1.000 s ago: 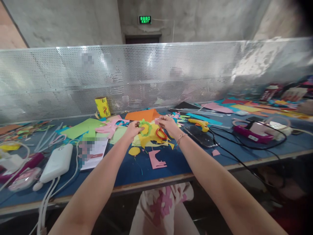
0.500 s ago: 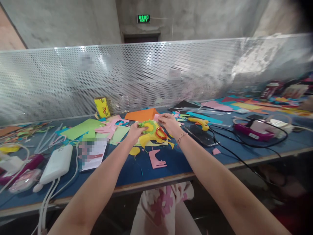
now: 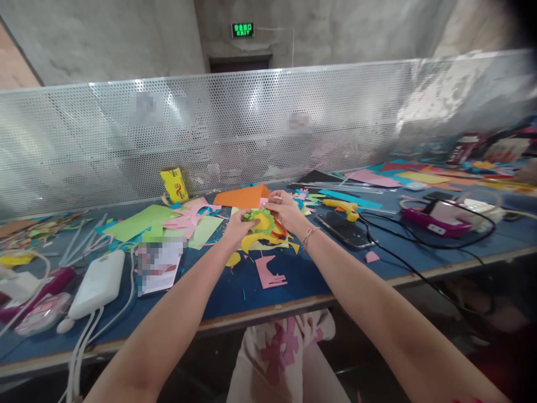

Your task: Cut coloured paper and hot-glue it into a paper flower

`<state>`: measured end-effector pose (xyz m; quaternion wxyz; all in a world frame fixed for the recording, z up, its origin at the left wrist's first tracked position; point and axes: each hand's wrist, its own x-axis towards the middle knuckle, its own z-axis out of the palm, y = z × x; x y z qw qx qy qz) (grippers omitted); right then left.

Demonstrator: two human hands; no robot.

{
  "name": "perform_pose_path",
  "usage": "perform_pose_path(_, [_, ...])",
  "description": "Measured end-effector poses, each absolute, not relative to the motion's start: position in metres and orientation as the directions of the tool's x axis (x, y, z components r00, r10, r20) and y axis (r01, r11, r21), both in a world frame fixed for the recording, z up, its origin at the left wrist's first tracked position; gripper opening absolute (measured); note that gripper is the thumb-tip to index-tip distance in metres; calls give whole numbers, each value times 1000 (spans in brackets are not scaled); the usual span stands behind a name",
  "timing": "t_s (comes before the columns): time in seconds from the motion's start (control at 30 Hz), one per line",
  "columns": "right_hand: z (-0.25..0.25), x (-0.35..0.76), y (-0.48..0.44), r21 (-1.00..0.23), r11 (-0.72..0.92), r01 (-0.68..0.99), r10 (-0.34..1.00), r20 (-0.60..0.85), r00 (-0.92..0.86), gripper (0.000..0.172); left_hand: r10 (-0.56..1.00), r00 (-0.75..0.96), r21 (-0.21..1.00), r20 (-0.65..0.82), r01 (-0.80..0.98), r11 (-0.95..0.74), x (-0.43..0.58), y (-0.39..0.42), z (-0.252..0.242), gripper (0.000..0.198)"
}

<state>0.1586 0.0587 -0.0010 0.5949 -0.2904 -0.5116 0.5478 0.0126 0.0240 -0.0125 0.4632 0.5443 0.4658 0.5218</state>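
My left hand (image 3: 237,226) pinches the left edge of a flower-like cutout (image 3: 264,221) with a frilled green rim and a yellow middle. In the fingers of my right hand (image 3: 286,210) is a small pink piece (image 3: 263,202), held just above the cutout's upper edge. Whether the two touch, I cannot tell. The red loop of a scissors handle (image 3: 279,228) shows below my right hand, partly hidden. Yellow paper scraps (image 3: 260,244) lie under the cutout, and a pink cut-out sheet (image 3: 268,273) lies nearer the table's front edge.
A yellow glue gun (image 3: 340,208) and a dark phone (image 3: 344,230) lie to the right, with black cables (image 3: 403,243) and a purple power strip (image 3: 436,223) beyond. At left are a white power bank (image 3: 97,284) and green sheets (image 3: 140,223). A perforated metal screen (image 3: 235,129) stands behind.
The pink piece in my right hand and the cutout in my left hand have come closer together. The cutout has shifted right and now covers more of the scissors handle.
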Motion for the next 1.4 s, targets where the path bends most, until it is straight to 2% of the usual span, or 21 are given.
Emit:
perform_pose_path(0.13, [-1,159,59,-924,218,-314,939,287,-192,39,990,23,990,140,29,-141,12,24,-13,34])
perform_pose_path(0.4, [-1,159,59,-936,96,-340,946,191,-261,21,985,-37,978,171,131,-164,12,26,-14,31])
perform_pose_path(0.97, [-1,155,55,-955,95,-283,947,174,-269,16,941,-79,908,328,301,-291,3,40,-29,24])
perform_pose_path(1.2, [-4,157,58,-966,89,-242,943,160,-293,17,940,-96,899,329,337,-280,5,37,-26,24])
perform_pose_path(1.4, [-4,156,57,-965,144,-219,915,214,-342,30,945,-160,935,286,261,-239,8,34,-23,22])
